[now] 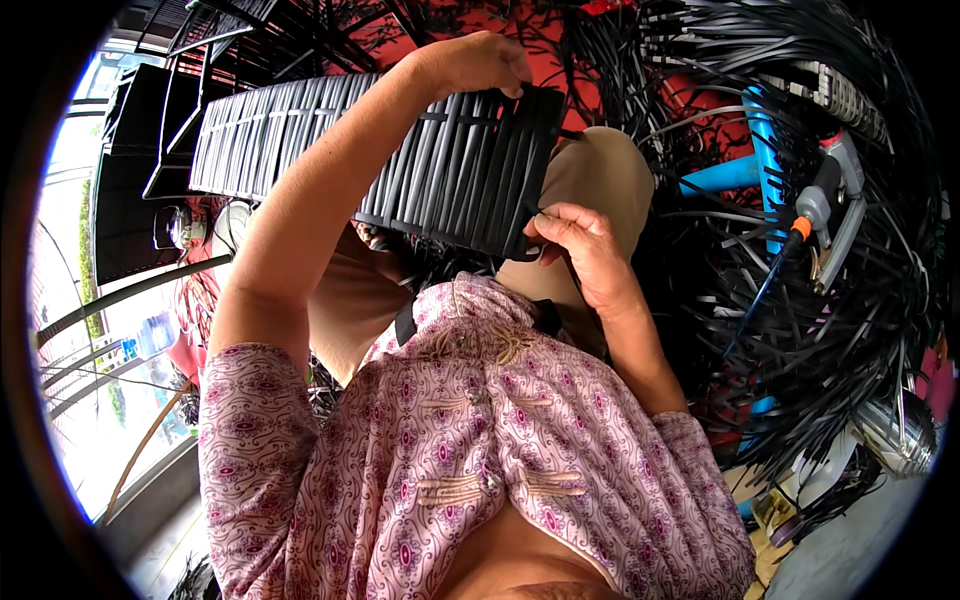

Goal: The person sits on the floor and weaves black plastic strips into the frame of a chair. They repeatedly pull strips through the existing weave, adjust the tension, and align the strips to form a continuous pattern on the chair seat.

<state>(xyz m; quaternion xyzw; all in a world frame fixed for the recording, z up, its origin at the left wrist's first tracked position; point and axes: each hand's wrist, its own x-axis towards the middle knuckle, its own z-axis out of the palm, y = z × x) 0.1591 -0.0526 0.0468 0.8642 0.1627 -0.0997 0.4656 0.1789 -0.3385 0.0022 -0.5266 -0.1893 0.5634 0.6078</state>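
Note:
A long panel of black flat strips (440, 180), woven side by side over a frame, lies across my lap and stretches away to the left. My left hand (482, 66) reaches over it to the far right corner, its fingers curled down onto the edge. At the near right corner my right hand (583, 240) pinches the panel's edge between thumb and fingers. A short dark strip end shows by the right thumb. Whether the left fingertips also grip a loose strip is hidden.
Loose black strips (850, 360) heap up on the right. Among them lie a staple gun (826, 190) with an orange hose fitting and a blue pipe stand (765, 165). Black metal frames (215, 45) stand at the far left, above a red floor covering (400, 40).

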